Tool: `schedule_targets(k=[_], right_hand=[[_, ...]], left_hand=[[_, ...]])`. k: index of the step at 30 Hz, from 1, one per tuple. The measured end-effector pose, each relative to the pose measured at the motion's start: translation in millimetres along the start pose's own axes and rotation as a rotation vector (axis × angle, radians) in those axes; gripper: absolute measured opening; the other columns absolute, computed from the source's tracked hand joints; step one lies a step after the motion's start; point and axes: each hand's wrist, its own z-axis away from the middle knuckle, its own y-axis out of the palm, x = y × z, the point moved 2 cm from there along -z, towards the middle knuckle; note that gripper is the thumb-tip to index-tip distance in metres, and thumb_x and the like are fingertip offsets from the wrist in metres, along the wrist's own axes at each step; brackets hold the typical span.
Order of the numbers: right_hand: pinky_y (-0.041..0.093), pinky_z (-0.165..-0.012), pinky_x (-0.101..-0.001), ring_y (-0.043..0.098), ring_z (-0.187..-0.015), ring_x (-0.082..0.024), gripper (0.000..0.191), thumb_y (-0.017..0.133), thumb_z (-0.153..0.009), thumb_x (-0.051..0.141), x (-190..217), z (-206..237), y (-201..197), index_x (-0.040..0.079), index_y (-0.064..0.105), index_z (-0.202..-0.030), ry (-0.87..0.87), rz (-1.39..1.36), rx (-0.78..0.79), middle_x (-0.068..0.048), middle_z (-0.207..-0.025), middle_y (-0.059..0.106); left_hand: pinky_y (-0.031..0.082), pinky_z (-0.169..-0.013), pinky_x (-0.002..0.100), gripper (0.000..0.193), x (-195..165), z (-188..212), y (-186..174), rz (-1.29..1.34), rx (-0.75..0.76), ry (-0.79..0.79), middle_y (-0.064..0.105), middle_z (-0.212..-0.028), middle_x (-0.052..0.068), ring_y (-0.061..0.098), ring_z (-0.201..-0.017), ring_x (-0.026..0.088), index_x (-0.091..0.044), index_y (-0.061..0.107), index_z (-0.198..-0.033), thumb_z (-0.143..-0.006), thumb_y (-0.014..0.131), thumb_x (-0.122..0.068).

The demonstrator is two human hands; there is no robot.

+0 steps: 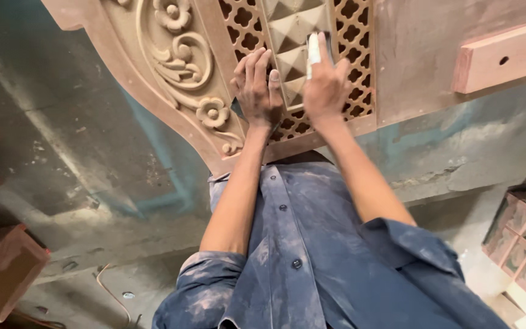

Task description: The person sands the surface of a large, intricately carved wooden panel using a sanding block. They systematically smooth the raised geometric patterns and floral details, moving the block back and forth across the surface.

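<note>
A carved wooden panel point(184, 55) lies in front of me, with floral scrollwork on the left, a pierced lattice point(245, 30) and a central strip of raised pyramid studs point(287, 27). My left hand point(257, 85) rests flat on the lattice just left of the stud strip, holding nothing. On the right side of the strip, my right hand point(325, 85) presses a small dark block point(327, 39) against the studs. Its index finger is wrapped in white tape. Both forearms and my blue shirt are dusted with fine powder.
A plain wooden bar point(506, 55) with a hole lies on the panel's right part. Studded wooden pieces point(522, 234) are stacked at the lower right. A reddish box point(4, 268) sits at the lower left on the dusty concrete floor point(80, 152).
</note>
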Motion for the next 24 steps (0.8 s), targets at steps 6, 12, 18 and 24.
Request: schedule_targets(k=[6, 12, 18, 24], right_hand=[[0.042, -0.053, -0.0294, 0.051, -0.071, -0.019, 0.038, 0.067, -0.098, 0.009, 0.2, -6.7, -5.1, 0.003, 0.067, -0.136, -0.150, -0.051, 0.006, -0.018, -0.089, 0.071], [0.047, -0.061, -0.0307, 0.053, -0.078, -0.021, 0.038, 0.072, -0.098, 0.016, 8.5, -5.6, -2.7, 0.000, 0.068, -0.132, -0.174, 0.017, -0.169, -0.011, -0.098, 0.068], [0.051, -0.065, -0.0316, 0.054, -0.084, -0.022, 0.047, 0.062, -0.092, -0.004, -2.4, 1.8, 2.7, 0.011, 0.073, -0.136, -0.212, 0.080, -0.098, -0.002, -0.141, 0.071], [0.052, -0.065, -0.0302, 0.057, -0.094, -0.026, 0.036, 0.066, -0.099, 0.003, 6.0, 1.9, 15.7, 0.016, 0.069, -0.133, -0.307, -0.035, -0.138, 0.004, -0.140, 0.070]], left_hand=[[0.035, -0.113, 0.038, 0.042, -4.8, 1.3, 2.6, -0.020, -0.005, 0.017, 0.062, -0.142, 0.002, 0.051, -0.137, 0.023, -0.012, 0.063, -0.134, -0.106, 0.042, -0.036], [0.037, -0.114, 0.038, 0.043, -2.2, 3.6, 6.2, 0.021, -0.036, -0.011, 0.063, -0.141, 0.001, 0.053, -0.137, 0.023, -0.013, 0.064, -0.134, -0.108, 0.038, -0.036], [0.037, -0.115, 0.039, 0.047, 3.1, 7.3, 7.6, 0.070, -0.049, -0.027, 0.064, -0.142, 0.002, 0.053, -0.137, 0.024, -0.014, 0.065, -0.134, -0.110, 0.033, -0.038], [0.037, -0.117, 0.038, 0.047, 9.3, 9.4, 7.6, 0.106, -0.043, -0.011, 0.064, -0.142, 0.001, 0.053, -0.139, 0.024, -0.014, 0.064, -0.134, -0.111, 0.032, -0.040]])
